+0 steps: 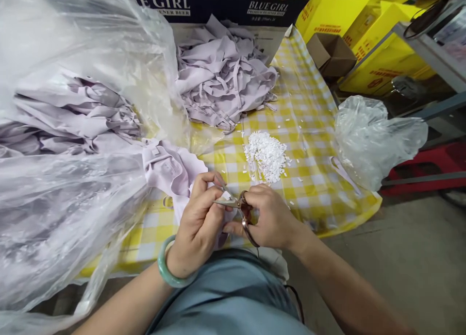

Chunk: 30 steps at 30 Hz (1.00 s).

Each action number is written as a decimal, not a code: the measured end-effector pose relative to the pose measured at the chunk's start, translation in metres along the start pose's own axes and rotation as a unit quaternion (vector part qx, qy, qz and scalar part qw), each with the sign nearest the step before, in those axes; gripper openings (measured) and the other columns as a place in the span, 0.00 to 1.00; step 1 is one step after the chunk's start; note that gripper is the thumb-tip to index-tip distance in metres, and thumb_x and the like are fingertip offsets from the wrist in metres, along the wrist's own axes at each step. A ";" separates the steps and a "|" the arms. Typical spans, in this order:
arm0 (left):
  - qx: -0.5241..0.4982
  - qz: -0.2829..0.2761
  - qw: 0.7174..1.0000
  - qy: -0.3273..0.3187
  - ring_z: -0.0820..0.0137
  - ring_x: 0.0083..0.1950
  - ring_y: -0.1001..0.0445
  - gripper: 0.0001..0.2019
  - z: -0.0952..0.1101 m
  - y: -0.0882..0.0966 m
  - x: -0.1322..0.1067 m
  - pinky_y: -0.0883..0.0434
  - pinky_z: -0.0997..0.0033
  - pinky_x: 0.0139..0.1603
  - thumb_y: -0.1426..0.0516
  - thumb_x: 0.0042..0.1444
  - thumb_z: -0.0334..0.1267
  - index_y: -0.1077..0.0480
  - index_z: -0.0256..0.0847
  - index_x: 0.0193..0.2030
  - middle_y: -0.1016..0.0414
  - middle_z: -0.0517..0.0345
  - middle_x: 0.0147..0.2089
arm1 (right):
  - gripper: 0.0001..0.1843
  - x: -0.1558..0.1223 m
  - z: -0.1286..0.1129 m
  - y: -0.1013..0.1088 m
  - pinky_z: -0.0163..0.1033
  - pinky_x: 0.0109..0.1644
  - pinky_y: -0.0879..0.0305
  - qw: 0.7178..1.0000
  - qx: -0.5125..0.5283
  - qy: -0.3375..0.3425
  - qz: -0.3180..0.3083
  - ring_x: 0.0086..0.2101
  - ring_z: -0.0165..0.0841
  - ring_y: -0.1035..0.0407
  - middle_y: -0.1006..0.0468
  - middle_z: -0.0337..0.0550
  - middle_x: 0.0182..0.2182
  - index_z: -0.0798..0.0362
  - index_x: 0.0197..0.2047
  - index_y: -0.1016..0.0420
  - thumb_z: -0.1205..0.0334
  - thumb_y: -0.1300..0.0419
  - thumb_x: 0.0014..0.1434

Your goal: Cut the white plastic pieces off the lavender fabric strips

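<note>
My left hand (200,218), with a green bangle at the wrist, pinches the edge of a pale lilac piece of fabric (169,167). A small white label (226,195) shows at its fingertips. My right hand (267,213) has its fingers through the handles of a pair of scissors (242,206). The blades point left, parted around the label beside my left fingers. Beyond my hands lies a heap of small white pieces (267,155) on the yellow checked tablecloth (309,165). The lilac fabric runs back toward the plastic bag at left.
A large clear plastic bag (91,29) with lilac fabric pieces (83,116) covers the left side. Another lilac pile (225,77) rests against a beer carton (218,5). At right are a crumpled plastic bag (374,136), a lilac strip (344,175) and a metal frame (433,58).
</note>
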<state>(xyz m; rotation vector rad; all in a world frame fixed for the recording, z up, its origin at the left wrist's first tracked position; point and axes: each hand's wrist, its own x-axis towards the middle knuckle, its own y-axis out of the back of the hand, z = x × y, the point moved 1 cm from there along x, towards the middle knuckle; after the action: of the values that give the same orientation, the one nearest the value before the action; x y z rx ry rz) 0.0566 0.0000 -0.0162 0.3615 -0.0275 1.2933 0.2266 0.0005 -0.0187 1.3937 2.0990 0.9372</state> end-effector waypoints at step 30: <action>-0.024 -0.127 0.991 0.018 0.61 0.54 0.37 0.17 -0.011 -0.048 0.029 0.36 0.63 0.55 0.54 0.69 0.40 0.33 0.42 0.30 0.33 0.50 0.39 | 0.28 -0.047 0.047 0.003 0.34 0.23 0.52 0.963 0.121 -0.234 0.052 0.18 0.26 0.46 0.39 0.32 0.13 0.51 0.17 0.38 0.41 0.34 0.52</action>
<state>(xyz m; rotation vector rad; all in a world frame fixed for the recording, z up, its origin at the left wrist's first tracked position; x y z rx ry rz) 0.1078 0.0196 -0.0322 0.2897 0.0175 1.0457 0.2795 -0.0283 -0.0480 1.6680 1.8307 0.3395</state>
